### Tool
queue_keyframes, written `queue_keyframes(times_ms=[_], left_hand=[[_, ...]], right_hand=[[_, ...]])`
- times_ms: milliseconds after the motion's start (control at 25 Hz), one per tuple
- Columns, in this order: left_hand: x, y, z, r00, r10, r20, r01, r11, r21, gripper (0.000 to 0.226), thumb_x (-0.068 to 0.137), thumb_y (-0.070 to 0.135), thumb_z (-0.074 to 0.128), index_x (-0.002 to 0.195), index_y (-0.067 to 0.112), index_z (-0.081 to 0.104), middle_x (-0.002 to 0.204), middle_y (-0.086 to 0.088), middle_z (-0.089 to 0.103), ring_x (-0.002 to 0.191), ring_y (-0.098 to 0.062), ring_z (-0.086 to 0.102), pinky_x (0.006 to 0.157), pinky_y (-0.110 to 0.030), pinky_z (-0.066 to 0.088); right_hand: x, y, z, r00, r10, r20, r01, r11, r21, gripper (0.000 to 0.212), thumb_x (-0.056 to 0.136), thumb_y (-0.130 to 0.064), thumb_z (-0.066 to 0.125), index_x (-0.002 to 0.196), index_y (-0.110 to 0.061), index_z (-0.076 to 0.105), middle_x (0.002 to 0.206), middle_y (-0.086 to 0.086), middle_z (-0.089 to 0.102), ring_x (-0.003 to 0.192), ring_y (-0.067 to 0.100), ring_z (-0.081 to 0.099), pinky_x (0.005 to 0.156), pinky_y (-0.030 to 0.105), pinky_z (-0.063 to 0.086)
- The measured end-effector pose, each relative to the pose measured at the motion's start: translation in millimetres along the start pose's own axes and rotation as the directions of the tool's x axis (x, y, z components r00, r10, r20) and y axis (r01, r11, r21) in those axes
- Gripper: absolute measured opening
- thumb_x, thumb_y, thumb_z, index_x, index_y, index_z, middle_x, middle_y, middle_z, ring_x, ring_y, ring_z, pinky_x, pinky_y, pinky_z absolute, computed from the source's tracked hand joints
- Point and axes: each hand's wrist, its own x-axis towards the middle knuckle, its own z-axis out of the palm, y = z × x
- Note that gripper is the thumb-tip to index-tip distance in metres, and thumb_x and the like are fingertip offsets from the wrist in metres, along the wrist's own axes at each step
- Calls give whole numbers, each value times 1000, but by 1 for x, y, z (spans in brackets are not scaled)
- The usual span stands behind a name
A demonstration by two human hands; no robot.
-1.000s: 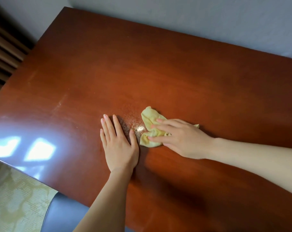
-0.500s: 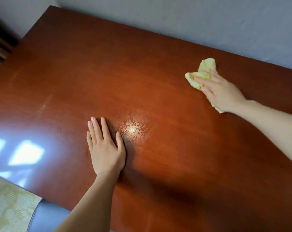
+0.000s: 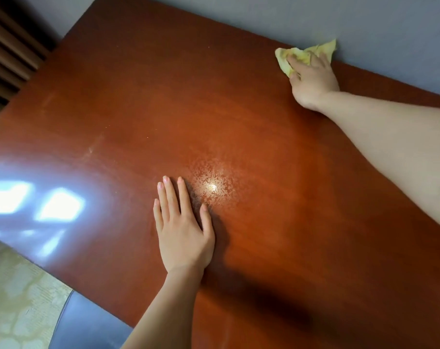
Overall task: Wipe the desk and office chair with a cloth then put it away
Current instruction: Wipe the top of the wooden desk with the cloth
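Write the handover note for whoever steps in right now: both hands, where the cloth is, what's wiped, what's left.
Left hand: flat on the desk, fingers straight, holding nothing.
Right hand: reached to the desk's far edge by the wall, fingers pressing the yellow cloth onto the wood.
Done: wiping of the desk is under way; a speckled damp-looking patch shows just beyond the left hand's fingers.
Left: the rest of the desk, then the office chair, seen at the bottom edge, then put the cloth away.
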Motion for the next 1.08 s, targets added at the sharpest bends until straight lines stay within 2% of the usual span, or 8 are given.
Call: queue_keyframes(times_ms=[120,240,440,640,760,920,1000,1080], left_hand=[[1,-1,0,1000,-5,-3,5,1000,2,65,94,45,17,152,16,12,160,-5,0,147,-15,-9,117,-27,-10],[2,-2,0,1000,-9,-5,9,1000,6,65,94,45,17,152,16,12,160,-4,1,147,-15,-8,117,-27,-9],[2,-2,-1,1000,-15,-6,15,1000,5,66,93,47,15,152,18,10,159,-1,-4,146,-14,-10,117,-26,-10],[3,-3,1,1000,-13,-7,13,1000,-1,64,95,46,18,152,19,9,160,-2,-3,146,-13,-12,117,-26,-10],[1,-4,1,1000,-10,-5,10,1000,2,64,95,45,20,152,18,9,160,-2,-3,145,-12,-12,116,-25,-11],[0,-4,3,1000,-6,-2,6,1000,12,64,95,44,19,152,16,10,160,-5,-1,146,-14,-10,117,-28,-9],[-1,-3,3,1000,-6,2,6,1000,26,65,95,44,18,152,16,11,160,-6,1,146,-15,-9,118,-31,-8],[-2,-3,3,1000,-8,7,7,999,32,65,94,44,16,152,15,11,160,-6,2,147,-16,-8,118,-34,-7]], right_hand=[[14,-44,7,998,-60,35,60,998,12,47,101,-30,28,148,-35,25,159,12,13,145,34,6,119,36,5],[5,-83,19,970,-234,59,235,972,-2,46,102,-32,29,148,-37,26,158,11,15,146,32,7,118,36,7],[-59,-108,34,831,-545,109,541,838,70,42,102,-33,34,143,-40,36,158,6,20,146,25,9,116,32,9],[-139,-76,39,685,-725,67,712,687,146,37,99,-30,46,135,-39,49,150,-4,38,143,20,23,113,32,16],[-177,-39,33,614,-783,96,765,621,172,36,93,-23,59,128,-32,59,142,0,49,137,24,37,109,36,25],[-191,11,15,487,-863,135,868,496,37,40,84,-21,69,123,-28,64,129,7,60,125,29,52,101,42,40],[-180,28,5,474,-871,130,880,473,-45,37,85,-25,67,121,-27,66,124,9,63,118,30,57,94,45,48],[-163,38,-2,509,-854,108,858,495,-134,33,90,-32,59,121,-26,67,121,11,65,113,33,60,87,46,52]])
